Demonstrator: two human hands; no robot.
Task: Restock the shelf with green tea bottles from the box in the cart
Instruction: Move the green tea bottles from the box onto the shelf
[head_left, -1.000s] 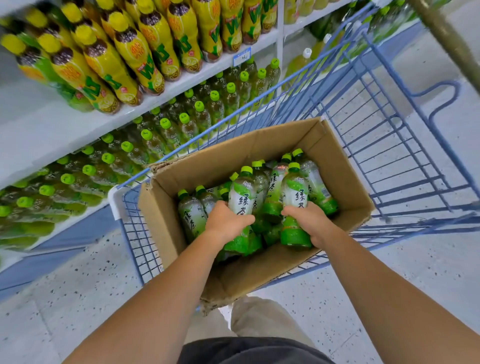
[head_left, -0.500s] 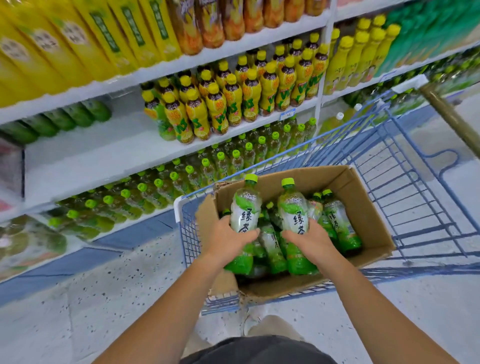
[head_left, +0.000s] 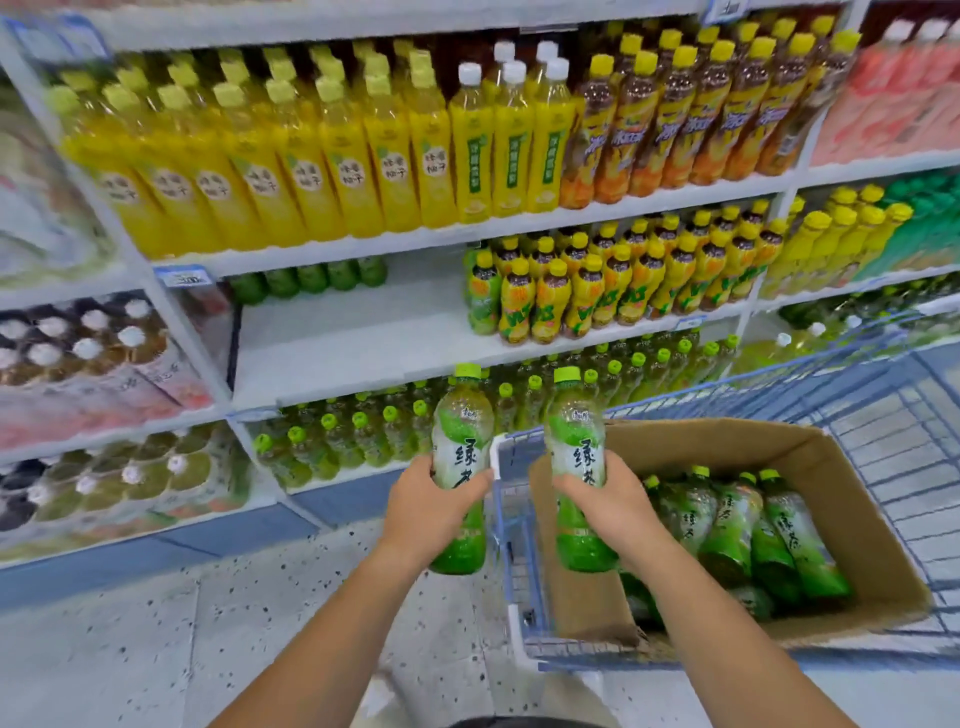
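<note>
My left hand (head_left: 426, 512) grips one green tea bottle (head_left: 461, 431) upright, held left of the cart's front corner. My right hand (head_left: 613, 506) grips a second green tea bottle (head_left: 576, 431) upright over the left end of the cardboard box (head_left: 841, 483). Several more green tea bottles (head_left: 753, 535) lie in the box, which sits in the blue wire cart (head_left: 904, 415). The white shelf (head_left: 343, 338) at middle height is mostly bare on its left, with a few green bottles (head_left: 311, 278) at its back.
Yellow-and-green bottles (head_left: 613, 291) fill the right part of that shelf. Rows of green-capped bottles (head_left: 363, 431) stand on the shelf below. Tall yellow juice bottles (head_left: 322, 156) line the shelf above. Speckled floor (head_left: 208, 639) lies left of the cart.
Both hands have lifted their bottles up out of the box and shifted left toward the shelves. The view has tilted up, showing more shelves.
</note>
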